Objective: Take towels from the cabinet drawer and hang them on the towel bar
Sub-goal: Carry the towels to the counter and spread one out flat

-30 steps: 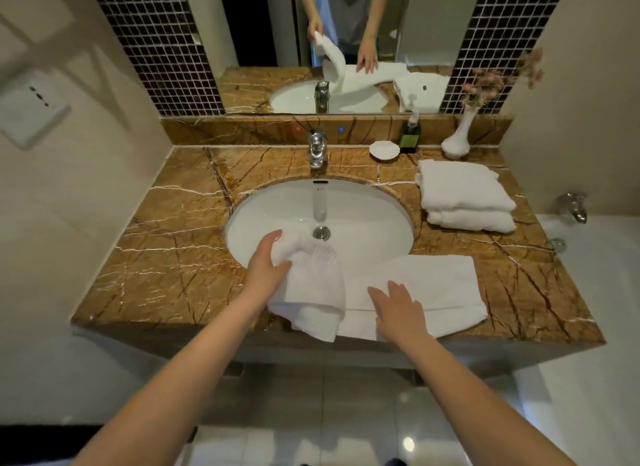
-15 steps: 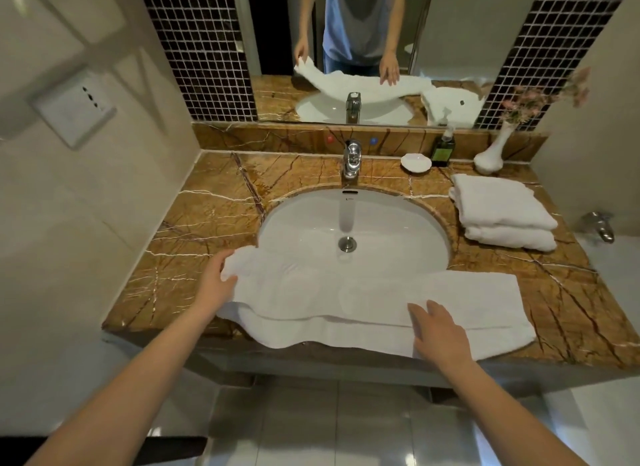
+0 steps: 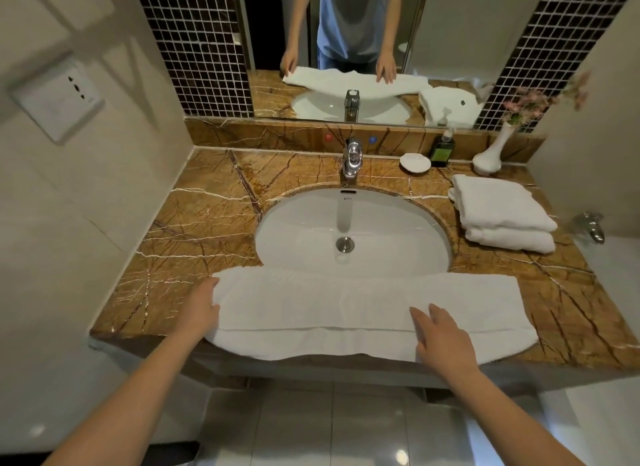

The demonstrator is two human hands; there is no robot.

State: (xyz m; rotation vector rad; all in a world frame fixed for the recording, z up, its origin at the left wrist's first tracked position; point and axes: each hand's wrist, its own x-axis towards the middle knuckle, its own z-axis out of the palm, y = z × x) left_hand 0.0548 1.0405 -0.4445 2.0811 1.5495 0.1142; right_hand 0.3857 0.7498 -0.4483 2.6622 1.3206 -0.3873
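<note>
The marble counter (image 3: 207, 223) carries a long white towel (image 3: 311, 309) spread along its front edge, folded lengthwise, covering the near rim of the sink (image 3: 381, 223) and drooping a little over the counter's front. A stack (image 3: 502, 209) of folded towels sits at the right, well apart from it. The right hand (image 3: 446, 341) lies flat on the towel, fingers straight and slightly spread. The left hand (image 3: 201, 309) grips the towel's left end, its fingertips hidden under the edge.
</note>
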